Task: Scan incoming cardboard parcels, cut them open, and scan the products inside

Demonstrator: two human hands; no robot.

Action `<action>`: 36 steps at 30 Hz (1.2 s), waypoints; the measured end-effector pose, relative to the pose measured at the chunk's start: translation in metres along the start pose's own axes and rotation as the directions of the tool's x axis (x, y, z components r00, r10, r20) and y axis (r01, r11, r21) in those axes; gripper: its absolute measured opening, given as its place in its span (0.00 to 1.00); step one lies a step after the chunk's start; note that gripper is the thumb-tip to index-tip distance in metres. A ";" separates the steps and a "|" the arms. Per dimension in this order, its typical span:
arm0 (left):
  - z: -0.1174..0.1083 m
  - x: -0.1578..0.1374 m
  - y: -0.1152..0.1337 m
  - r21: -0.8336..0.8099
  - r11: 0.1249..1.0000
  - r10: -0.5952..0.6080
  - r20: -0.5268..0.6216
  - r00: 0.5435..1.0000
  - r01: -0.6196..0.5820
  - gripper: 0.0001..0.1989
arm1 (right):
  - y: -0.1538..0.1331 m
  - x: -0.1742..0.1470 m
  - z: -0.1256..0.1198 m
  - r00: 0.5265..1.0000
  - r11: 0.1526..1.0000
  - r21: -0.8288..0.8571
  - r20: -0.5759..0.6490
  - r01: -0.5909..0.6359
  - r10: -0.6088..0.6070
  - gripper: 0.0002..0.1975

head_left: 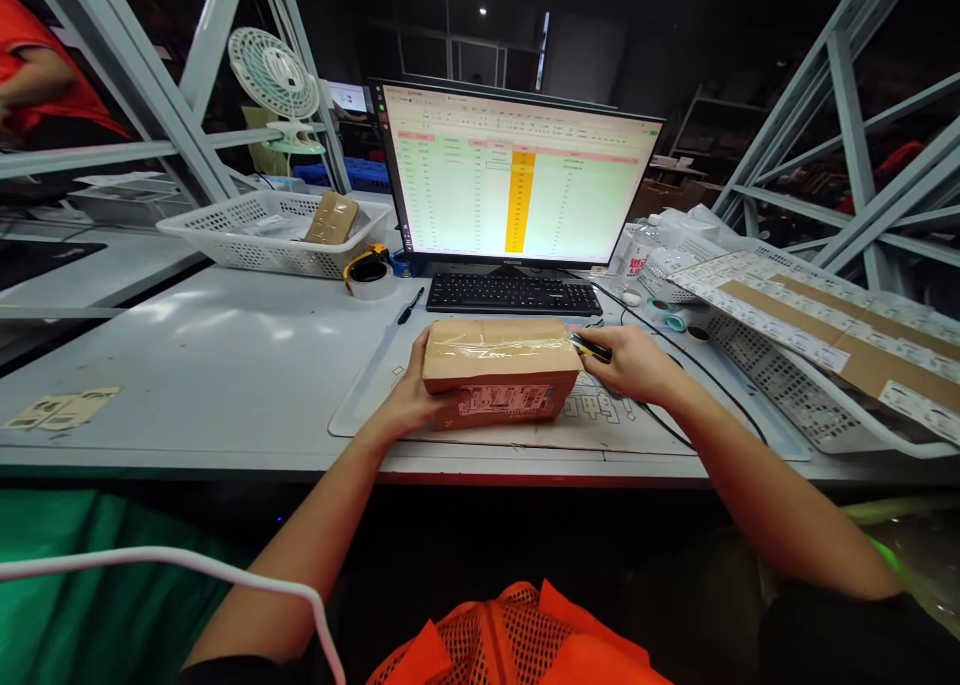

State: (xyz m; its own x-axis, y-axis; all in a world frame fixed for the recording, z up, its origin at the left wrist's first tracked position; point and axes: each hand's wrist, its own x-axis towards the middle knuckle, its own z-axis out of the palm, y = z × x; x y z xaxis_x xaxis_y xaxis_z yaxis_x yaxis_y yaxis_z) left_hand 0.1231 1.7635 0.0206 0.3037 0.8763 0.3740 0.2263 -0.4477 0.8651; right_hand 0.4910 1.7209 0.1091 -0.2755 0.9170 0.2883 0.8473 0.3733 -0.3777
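A taped cardboard box [501,365] sits near the front edge of the desk, with a printed label on the side facing me. Clear tape runs along its top. My left hand [415,395] grips the box's left end, fingers partly hidden behind it. At the right end, my right hand [630,363] is closed around a box cutter [592,347] with a black and yellow handle. The cutter's tip is at the upper right edge of the box; whether the blade is in the tape I cannot tell.
Behind the box stand a keyboard [514,294] and a monitor [517,180] showing a spreadsheet. A white basket [262,255] with a small parcel is at the back left, beside tape rolls [370,275]. Another basket [802,385] bearing label sheets [825,310] fills the right. A cable crosses the mat.
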 end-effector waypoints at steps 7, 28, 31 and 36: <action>0.001 -0.001 -0.007 -0.019 1.000 -0.011 0.000 1.000 0.011 0.64 | -0.004 -0.025 -0.017 0.996 1.000 -0.010 0.088 0.018 -0.017 0.24; -0.013 -0.002 -0.001 -0.116 0.993 -0.021 0.090 0.996 0.032 0.65 | -0.143 0.077 0.018 0.769 0.533 -0.560 0.383 0.634 -0.512 0.15; -0.035 -0.004 -0.005 -0.106 0.994 -0.012 0.068 0.998 0.019 0.66 | -0.113 0.059 -0.002 0.781 0.512 -0.591 0.434 0.623 -0.449 0.12; -0.078 -0.007 0.006 0.058 0.997 -0.057 0.095 0.994 0.052 0.66 | -0.049 0.035 -0.021 0.880 0.561 -0.678 0.363 0.475 -0.307 0.15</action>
State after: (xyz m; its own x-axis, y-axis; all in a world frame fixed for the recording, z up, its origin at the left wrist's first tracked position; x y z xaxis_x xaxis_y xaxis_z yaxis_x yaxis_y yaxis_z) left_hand 0.0505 1.7682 0.0488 0.3764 0.8796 0.2909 0.2953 -0.4116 0.8622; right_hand 0.4498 1.7315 0.1556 -0.6674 0.7430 0.0502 0.6518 0.5502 0.5220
